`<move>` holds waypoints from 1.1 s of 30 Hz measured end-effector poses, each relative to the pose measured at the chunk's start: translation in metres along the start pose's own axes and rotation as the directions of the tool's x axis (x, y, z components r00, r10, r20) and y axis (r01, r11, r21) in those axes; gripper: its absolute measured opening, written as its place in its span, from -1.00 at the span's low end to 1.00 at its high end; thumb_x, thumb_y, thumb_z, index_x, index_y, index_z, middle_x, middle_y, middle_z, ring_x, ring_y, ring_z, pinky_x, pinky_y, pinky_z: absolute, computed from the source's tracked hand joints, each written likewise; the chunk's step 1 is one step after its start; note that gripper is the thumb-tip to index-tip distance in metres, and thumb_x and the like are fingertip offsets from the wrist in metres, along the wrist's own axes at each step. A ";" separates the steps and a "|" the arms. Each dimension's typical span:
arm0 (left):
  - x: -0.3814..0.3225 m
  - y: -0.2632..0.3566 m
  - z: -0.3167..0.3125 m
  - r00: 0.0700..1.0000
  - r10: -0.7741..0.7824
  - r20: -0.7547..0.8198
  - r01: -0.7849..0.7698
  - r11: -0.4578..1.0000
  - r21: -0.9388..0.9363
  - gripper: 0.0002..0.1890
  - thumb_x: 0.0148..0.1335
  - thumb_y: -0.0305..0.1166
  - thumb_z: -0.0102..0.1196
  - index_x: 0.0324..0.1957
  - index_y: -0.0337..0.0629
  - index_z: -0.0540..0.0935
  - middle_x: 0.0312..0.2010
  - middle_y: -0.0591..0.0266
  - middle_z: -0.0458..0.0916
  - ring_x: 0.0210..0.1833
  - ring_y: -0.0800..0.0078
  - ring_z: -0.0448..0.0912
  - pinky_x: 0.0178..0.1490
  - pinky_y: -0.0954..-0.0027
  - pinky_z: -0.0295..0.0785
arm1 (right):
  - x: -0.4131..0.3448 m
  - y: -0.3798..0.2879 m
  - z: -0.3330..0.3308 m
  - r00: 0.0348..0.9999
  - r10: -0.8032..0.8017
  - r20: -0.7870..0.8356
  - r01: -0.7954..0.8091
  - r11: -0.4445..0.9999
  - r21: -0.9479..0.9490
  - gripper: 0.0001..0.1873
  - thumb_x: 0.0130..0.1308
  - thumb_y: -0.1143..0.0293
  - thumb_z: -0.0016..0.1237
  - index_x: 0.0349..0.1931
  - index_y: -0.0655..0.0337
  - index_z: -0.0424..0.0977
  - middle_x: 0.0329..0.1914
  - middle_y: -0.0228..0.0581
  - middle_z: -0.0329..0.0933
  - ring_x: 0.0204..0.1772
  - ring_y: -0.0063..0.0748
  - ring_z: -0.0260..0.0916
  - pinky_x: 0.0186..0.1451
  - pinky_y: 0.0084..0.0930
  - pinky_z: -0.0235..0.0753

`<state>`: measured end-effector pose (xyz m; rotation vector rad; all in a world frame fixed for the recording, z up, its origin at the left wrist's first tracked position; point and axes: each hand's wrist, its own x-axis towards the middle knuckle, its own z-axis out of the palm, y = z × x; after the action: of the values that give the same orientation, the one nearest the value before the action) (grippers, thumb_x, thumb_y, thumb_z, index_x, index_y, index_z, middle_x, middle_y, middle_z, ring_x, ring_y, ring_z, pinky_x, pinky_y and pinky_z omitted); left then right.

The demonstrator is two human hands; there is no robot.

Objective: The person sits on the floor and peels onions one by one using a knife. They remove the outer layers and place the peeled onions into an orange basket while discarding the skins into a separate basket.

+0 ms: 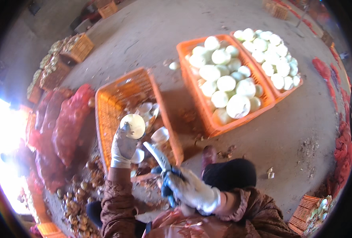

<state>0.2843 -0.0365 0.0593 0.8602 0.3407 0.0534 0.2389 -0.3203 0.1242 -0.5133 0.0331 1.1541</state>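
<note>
My left hand (125, 145), in a white and grey work glove, holds a pale peeled onion (134, 126) over an orange plastic crate (161, 110). Inside that crate lie onion skins and pale onion pieces (160, 134). A knife (158, 156) is gripped in my right hand (185, 186), which wears a white glove with blue fingers. Its blade points up and to the left, apart from the onion. Just ahead to the right stands a second orange crate (193, 86) heaped with peeled onions (226, 83).
Another crate of peeled onions (271, 56) adjoins the second one. Red mesh sacks (70, 128) stand at left, near unpeeled onions (78, 205) on the floor. Further crates (79, 47) sit at far left and a tipped crate (305, 214) at lower right. Red netting (342, 148) lies along the right.
</note>
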 end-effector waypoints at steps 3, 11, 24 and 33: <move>0.078 -0.011 0.043 0.997 0.012 0.071 -0.018 0.996 0.091 -0.50 0.24 -0.35 0.27 0.16 -0.40 0.49 0.04 0.02 0.63 0.05 0.22 0.64 0.17 0.20 0.56 | -0.023 -0.044 0.031 0.989 -0.095 -0.116 0.087 0.993 -0.080 -0.66 0.54 0.15 -0.09 0.12 0.19 0.35 -0.36 -0.43 0.47 -0.41 -0.66 0.40 -0.40 -0.71 0.39; 0.297 -0.033 0.184 0.983 0.129 -0.129 -0.042 0.847 0.530 -0.33 0.06 -0.57 0.40 0.19 -0.35 0.34 -0.01 -0.01 0.56 -0.06 0.19 0.66 -0.24 0.18 0.75 | -0.030 -0.068 0.002 0.966 -0.248 -0.075 0.253 0.965 0.066 -0.71 0.60 0.20 -0.28 -0.16 0.22 0.43 -0.31 -0.28 0.53 -0.49 -0.62 0.37 -0.49 -0.66 0.38; 0.337 -0.029 0.173 0.890 0.447 0.092 -0.175 0.149 0.973 -0.09 0.01 -0.22 0.43 0.37 -0.34 0.28 0.11 -0.19 0.58 0.14 0.05 0.60 0.20 0.23 0.50 | -0.020 -0.089 0.013 0.958 -0.089 -0.272 0.128 0.983 0.129 -0.59 0.58 0.21 -0.25 0.21 0.36 0.31 -0.27 -0.18 0.56 -0.40 -0.47 0.52 -0.42 -0.67 0.49; -0.039 0.006 -0.017 0.790 0.542 -0.287 -0.192 0.664 0.723 -0.73 0.19 -0.42 0.38 -0.14 -0.32 0.64 -0.30 0.31 0.64 -0.32 0.60 0.55 -0.26 0.54 0.47 | 0.026 -0.051 0.046 0.967 -0.203 -0.155 0.150 0.943 -0.297 -0.55 0.54 0.06 -0.15 0.13 0.28 0.40 -0.31 -0.30 0.57 -0.43 -0.56 0.43 -0.39 -0.65 0.44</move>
<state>0.2429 -0.0269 0.0639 1.6451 0.6700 0.5913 0.2838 -0.2945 0.1757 -0.8611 -0.0194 0.9355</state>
